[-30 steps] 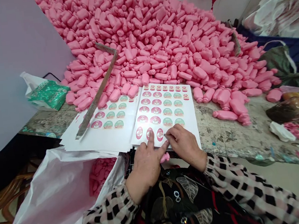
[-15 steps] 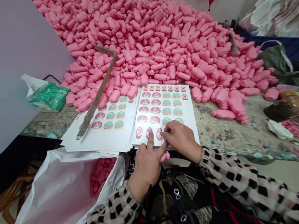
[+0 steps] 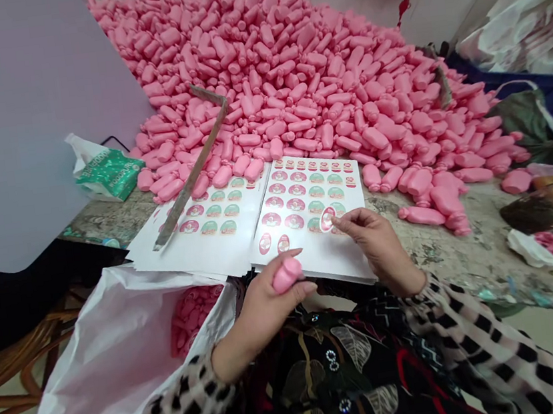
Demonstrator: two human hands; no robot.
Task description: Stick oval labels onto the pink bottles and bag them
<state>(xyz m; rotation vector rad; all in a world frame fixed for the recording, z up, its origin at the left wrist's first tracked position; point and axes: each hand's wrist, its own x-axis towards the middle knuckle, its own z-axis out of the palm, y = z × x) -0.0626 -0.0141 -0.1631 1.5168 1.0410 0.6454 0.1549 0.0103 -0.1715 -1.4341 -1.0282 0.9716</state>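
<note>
Surface (image 3: 484, 255), head view: bottle pile (image 3: 265, 74) at 12 o'clock. Left hand (image 3: 261, 303), half-closed at 6 o'clock, grips one pink bottle (image 3: 286, 275). Right hand (image 3: 382, 246), pinched tight at 4 o'clock, holds an oval sticker (image 3: 327, 219) over the label sheet (image 3: 330, 254).

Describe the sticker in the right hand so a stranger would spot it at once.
Below the huge heap of pink bottles lie two stacks of white sticker sheets; go to the right-hand stack. Over it, the right hand pinches a red-and-white oval sticker. Unlike the two similar ovals flat in the sheet's bottom row, this one is off the paper.
</note>
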